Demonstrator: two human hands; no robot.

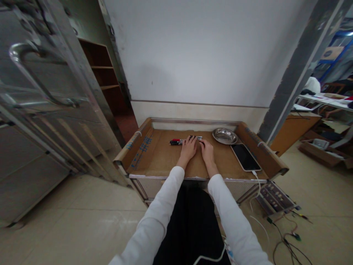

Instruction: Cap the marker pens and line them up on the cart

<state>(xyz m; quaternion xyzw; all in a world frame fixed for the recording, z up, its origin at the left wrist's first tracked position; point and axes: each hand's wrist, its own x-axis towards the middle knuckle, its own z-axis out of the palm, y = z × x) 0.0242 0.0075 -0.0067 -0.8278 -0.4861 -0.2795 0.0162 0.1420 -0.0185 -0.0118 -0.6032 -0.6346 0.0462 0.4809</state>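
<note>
Several pens (174,142), with black and red parts, lie side by side on the cardboard-lined table top (162,158). My left hand (189,146) rests across them, its fingers stretched over their middle. Close by on the right, my right hand (207,150) has its fingers bent and pressed together at the pens' right ends. Whatever is between those fingertips is too small to make out. The hands hide part of the pens.
A round metal dish (224,136) stands at the back right of the table. Before it lies a phone (245,157) with a white cable (258,184) hanging over the front edge. Raised cardboard sides (135,145) flank the table. An electrical box (277,200) and wires are on the floor.
</note>
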